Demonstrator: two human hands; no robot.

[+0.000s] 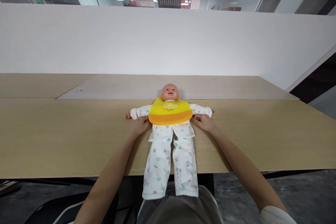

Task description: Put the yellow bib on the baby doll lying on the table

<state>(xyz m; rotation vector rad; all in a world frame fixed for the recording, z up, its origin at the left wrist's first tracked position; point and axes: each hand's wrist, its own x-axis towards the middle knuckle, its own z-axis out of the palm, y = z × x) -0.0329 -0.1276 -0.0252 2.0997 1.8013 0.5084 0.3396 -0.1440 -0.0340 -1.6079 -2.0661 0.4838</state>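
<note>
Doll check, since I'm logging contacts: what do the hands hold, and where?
Left hand and right hand rest at the bib's lower corners on the doll; a closed grip cannot be told.

Both forearms reached forward, converging slightly; the left hand [141,125] and right hand [204,121] lay low, fingers curled inward toward each other, palms down
</note>
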